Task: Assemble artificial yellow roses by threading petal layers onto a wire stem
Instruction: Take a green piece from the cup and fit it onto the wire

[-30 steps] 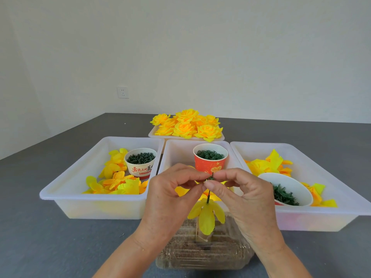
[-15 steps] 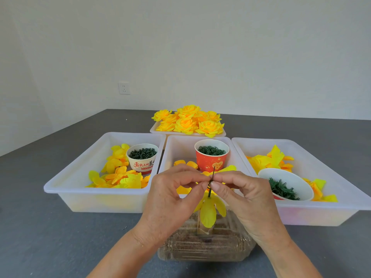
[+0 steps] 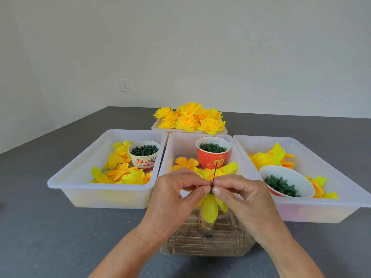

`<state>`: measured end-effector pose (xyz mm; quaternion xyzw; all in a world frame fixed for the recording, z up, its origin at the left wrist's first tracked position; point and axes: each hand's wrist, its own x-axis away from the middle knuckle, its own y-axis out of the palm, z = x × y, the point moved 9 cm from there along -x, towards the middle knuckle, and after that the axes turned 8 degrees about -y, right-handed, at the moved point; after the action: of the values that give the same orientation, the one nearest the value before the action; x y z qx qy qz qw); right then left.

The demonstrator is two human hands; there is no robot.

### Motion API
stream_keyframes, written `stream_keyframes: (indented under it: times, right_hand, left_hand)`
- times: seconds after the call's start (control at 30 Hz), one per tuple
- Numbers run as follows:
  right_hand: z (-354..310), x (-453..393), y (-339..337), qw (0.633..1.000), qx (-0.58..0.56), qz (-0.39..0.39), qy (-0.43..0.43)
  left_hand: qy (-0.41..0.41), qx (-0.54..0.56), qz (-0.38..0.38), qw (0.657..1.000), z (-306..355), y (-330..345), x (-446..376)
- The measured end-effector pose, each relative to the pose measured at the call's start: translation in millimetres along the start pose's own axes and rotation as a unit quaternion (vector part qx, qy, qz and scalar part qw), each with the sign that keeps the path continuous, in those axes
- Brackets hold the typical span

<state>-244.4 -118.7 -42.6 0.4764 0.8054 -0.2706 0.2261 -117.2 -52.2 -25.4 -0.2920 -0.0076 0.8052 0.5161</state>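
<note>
Just in front of the middle white tray (image 3: 172,149), a left hand (image 3: 172,199) and right hand (image 3: 245,199) meet fingertip to fingertip, both pinching a thin dark wire stem (image 3: 214,174) standing upright. Yellow petals (image 3: 209,210) hang on the stem just below the fingers.

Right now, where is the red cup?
In the head view the red cup stands at the back of the middle white tray, filled with small green rings, just beyond the wire stem the hands pinch.
</note>
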Motion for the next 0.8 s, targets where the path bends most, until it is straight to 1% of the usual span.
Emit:
stream_keyframes:
  times: [0.1,0.3,0.37,0.5,0.57,0.7,0.8]
  right_hand:
    - [1.3,1.2,-0.6,1.0,-0.013,0.006,0.017]
    - [-0.2,-1.2,-4.8,0.998,0.059,0.006,0.026]
    - [0.5,-2.5,-5.7,0.997,0.067,0.003,0.036]
    - [-1.3,-4.0,-4.7,0.996,0.065,-0.02,0.05]
    - [-3.5,-4.6,-4.4,0.997,0.055,-0.024,0.048]
    - [-3.6,-4.5,-6.6,0.997,0.06,-0.001,0.057]
    - [-5.2,-4.9,-5.2,0.996,0.07,-0.009,0.06]
  left_hand:
    - [-0.005,-0.006,-0.001,1.0,-1.1,1.0,0.4]
    - [-0.029,-0.008,0.002,1.0,-5.0,1.7,0.0]
    - [-0.037,-0.015,0.001,0.999,-5.1,2.4,-0.1]
    - [-0.054,-0.021,0.002,0.998,-4.8,1.8,-0.9]
    - [-0.052,-0.021,0.007,0.998,-3.2,1.2,-1.1]
    - [-0.042,-0.025,0.01,0.999,1.4,2.2,-1.0]
    - [-0.042,-0.038,0.001,0.998,2.7,3.6,-2.2]
